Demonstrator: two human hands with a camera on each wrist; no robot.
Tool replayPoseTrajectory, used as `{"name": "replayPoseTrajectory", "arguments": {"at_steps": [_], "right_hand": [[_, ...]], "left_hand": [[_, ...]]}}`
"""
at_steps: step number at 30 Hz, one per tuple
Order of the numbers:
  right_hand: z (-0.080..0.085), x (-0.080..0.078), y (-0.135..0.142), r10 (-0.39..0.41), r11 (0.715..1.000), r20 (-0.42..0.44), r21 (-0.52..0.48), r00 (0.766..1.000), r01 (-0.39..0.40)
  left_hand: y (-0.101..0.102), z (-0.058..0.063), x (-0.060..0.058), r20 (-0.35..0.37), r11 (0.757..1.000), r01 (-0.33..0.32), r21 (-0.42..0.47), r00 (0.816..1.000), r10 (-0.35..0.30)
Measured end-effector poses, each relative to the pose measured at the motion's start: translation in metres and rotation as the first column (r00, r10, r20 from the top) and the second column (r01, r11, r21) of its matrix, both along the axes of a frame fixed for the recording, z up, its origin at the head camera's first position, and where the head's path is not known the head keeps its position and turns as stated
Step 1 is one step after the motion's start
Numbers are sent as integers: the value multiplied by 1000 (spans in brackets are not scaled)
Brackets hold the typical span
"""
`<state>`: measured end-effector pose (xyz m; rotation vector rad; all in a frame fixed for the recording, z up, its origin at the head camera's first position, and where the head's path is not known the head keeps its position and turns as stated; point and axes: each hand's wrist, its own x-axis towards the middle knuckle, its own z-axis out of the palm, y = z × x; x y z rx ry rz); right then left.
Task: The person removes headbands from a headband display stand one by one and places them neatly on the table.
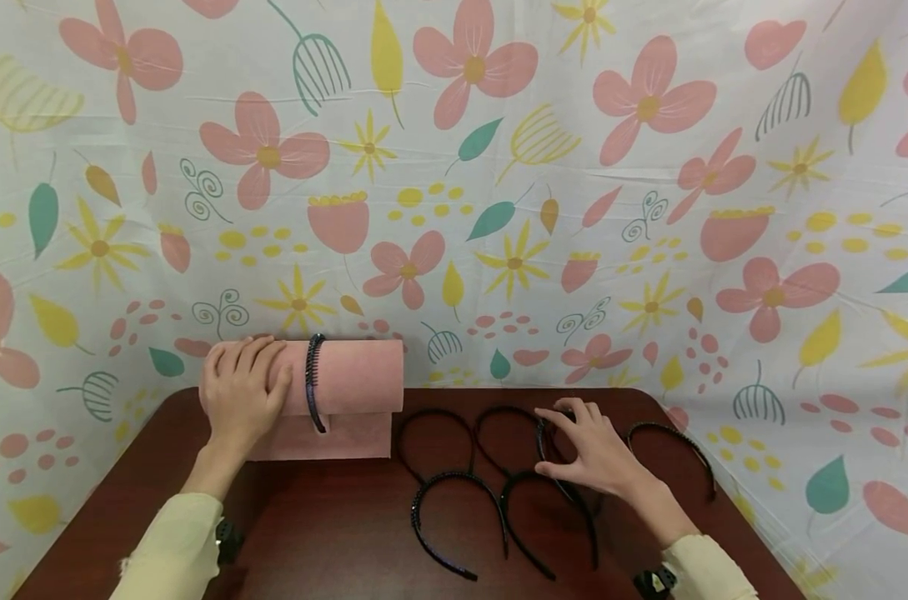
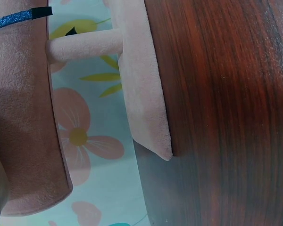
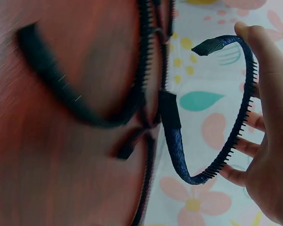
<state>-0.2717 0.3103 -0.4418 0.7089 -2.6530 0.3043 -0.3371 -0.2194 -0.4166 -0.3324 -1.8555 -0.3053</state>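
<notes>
A pink plush headband stand [image 1: 359,375], a padded roll above a flat base, stands at the back left of the table. My left hand [image 1: 245,387] grips the left part of its roll, fingers curved over the top. Around the roll, just right of that hand, sits a dark blue toothed headband [image 1: 310,387]; its tip shows in the left wrist view. At the right, my right hand [image 1: 592,450] holds another dark blue toothed headband [image 3: 240,113] between thumb and fingers. The right wrist view shows its teeth toward the palm and both wrapped ends pointing away.
Several dark headbands lie on the brown table [image 1: 326,517], among them a beaded one [image 1: 416,512] in front and a thin one [image 1: 674,431] at the far right. Some overlap. A flower-printed cloth [image 1: 454,183] hangs behind and beside the table.
</notes>
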Motion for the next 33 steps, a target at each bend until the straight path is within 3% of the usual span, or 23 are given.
{"name": "replayPoseTrajectory", "arguments": {"at_steps": [11,17,23,33], "right_hand": [[-21,16,32,-52,997,89,54,995,47],[-31,27,50,-78,995,178,74,981,66],[-36,38,59,-99,993,255,83,962,81],[-42,43,69,-113,993,308,79,945,93]], "left_hand": [[2,-1,0,15,1000,9,7,1000,-9],[1,-1,2,6,1000,1,6,1000,-1],[0,1,3,-7,1000,-3,2,1000,3],[0,0,1,-12,1000,1,4,1000,-1]]}}
